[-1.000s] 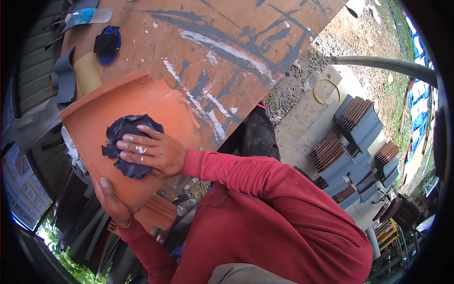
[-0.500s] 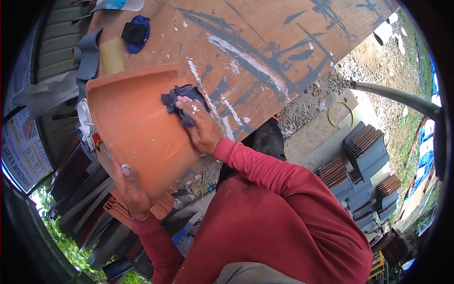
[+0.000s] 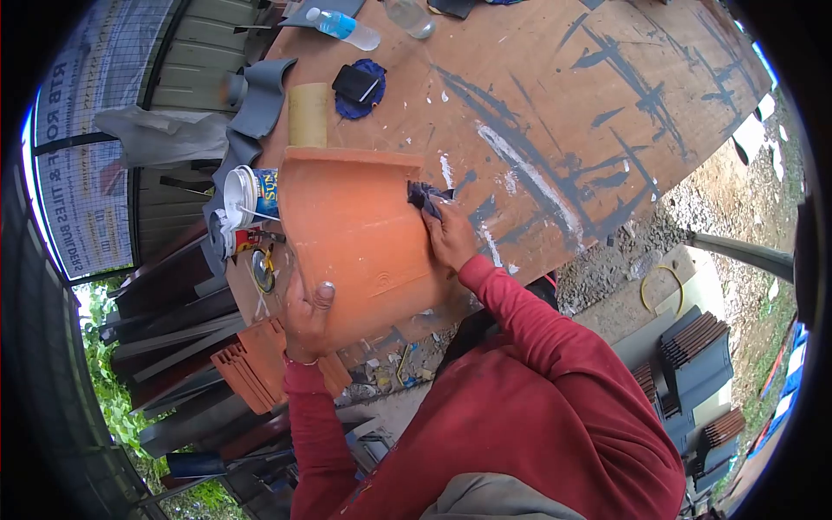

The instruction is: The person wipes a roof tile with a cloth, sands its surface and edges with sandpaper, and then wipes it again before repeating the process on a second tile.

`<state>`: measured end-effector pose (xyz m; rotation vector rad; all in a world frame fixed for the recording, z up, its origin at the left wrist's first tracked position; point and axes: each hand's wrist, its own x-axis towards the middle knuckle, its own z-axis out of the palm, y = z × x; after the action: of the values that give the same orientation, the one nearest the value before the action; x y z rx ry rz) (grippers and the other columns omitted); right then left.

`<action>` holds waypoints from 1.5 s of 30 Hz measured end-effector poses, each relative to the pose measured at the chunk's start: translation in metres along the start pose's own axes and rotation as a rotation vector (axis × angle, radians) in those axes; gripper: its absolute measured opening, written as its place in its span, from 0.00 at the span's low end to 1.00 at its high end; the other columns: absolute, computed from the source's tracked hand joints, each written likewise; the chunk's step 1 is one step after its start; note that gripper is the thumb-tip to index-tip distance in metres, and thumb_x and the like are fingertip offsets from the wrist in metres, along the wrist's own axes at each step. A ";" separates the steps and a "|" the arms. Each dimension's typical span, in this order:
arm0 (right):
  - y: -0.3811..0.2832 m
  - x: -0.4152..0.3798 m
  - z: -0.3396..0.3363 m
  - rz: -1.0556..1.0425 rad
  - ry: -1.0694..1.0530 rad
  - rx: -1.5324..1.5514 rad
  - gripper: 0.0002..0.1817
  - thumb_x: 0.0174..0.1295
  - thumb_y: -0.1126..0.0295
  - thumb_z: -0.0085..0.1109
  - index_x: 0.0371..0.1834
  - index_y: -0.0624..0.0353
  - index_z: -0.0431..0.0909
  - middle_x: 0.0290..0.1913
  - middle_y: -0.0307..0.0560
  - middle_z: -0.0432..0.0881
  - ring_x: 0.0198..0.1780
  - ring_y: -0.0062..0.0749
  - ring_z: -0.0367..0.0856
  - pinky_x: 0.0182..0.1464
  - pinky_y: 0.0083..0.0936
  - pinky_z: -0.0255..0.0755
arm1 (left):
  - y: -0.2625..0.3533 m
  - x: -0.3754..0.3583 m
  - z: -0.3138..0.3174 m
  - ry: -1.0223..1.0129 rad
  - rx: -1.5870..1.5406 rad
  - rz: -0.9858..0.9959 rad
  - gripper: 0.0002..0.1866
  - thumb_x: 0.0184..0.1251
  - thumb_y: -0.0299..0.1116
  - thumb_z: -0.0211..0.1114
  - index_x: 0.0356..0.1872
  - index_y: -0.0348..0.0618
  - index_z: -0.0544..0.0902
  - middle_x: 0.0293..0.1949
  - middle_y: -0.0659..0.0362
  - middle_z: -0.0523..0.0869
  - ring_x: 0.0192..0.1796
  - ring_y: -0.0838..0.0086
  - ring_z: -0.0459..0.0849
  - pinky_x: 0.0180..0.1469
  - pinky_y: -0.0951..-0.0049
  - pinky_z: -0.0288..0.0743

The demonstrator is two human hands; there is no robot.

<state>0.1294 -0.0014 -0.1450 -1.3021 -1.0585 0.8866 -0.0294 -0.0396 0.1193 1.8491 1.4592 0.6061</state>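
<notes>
A curved orange roof tile [image 3: 355, 230] lies at the near left part of the wooden table [image 3: 537, 113]. My left hand [image 3: 309, 316] grips its near left edge, the thumb on top and the fingers mostly hidden beyond the edge. My right hand [image 3: 451, 236] is closed on a bunched dark cloth [image 3: 426, 198], pressed to the tile's right edge. White smears dot the tile's face, and a small round mark is stamped near its lower part.
An open paint tub [image 3: 243, 192] with a stick in it stands left of the tile. Beyond are a yellowish cylinder [image 3: 308, 115], a black item on blue cloth [image 3: 356, 85] and a water bottle [image 3: 344, 29]. Stacked grey tiles [image 3: 698, 360] sit on the ground at right.
The cloth in my right hand has gone from the tile's upper face to its right edge. My view has swung left, bringing the paint tub and bottle further into sight.
</notes>
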 end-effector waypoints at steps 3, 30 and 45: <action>-0.029 0.032 -0.018 0.183 -0.091 0.009 0.17 0.74 0.66 0.58 0.60 0.64 0.83 0.54 0.67 0.86 0.56 0.65 0.83 0.59 0.46 0.77 | -0.011 0.001 -0.011 -0.006 0.184 0.037 0.41 0.84 0.61 0.53 0.77 0.30 0.67 0.67 0.47 0.80 0.65 0.63 0.82 0.69 0.64 0.73; 0.000 -0.180 -0.004 0.711 0.170 0.168 0.17 0.80 0.59 0.55 0.46 0.64 0.83 0.28 0.38 0.76 0.31 0.23 0.70 0.34 0.31 0.65 | -0.082 0.010 -0.039 0.105 -0.341 0.234 0.38 0.87 0.62 0.44 0.64 0.27 0.76 0.52 0.46 0.87 0.56 0.62 0.83 0.64 0.66 0.73; -0.175 -0.128 -0.055 0.249 -0.139 0.115 0.30 0.87 0.53 0.35 0.77 0.66 0.66 0.70 0.54 0.79 0.66 0.42 0.83 0.69 0.40 0.79 | -0.072 -0.062 0.051 -0.369 -0.508 0.345 0.45 0.82 0.62 0.53 0.81 0.28 0.62 0.79 0.31 0.64 0.84 0.45 0.60 0.83 0.57 0.54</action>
<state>0.1324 -0.1548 0.0172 -1.3077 -0.9487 1.2231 -0.0550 -0.1021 0.0350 1.6901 0.6719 0.6794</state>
